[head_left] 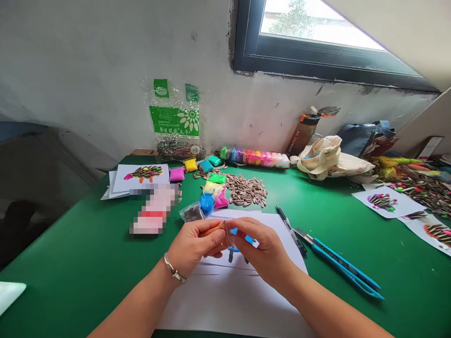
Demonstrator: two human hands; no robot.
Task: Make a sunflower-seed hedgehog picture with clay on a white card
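Observation:
Between my two hands is a small clear packet of orange-brown modelling clay (219, 240). My left hand (195, 244), with a silver bracelet at the wrist, is closed around the packet's body. The fingers of my right hand (262, 244) pinch its clear edge. Below the hands lies white paper (232, 300) bearing a blue clay shape (246, 238) with dark legs, partly hidden by my fingers. Just beyond are a packet of dark clay (192, 213), a blue clay lump (206, 203), and pink and yellow packets (215, 188). Sunflower seeds (246, 190) are heaped behind the paper.
Right of the paper lie a black pen (291, 229) and blue tweezers (347, 267) beside a cutter. A seed bag (176, 126), a row of coloured clay (259, 158), a bottle (305, 131) and a cloth bag (327, 159) line the wall. Seed-decorated cards (143, 176) sit at left.

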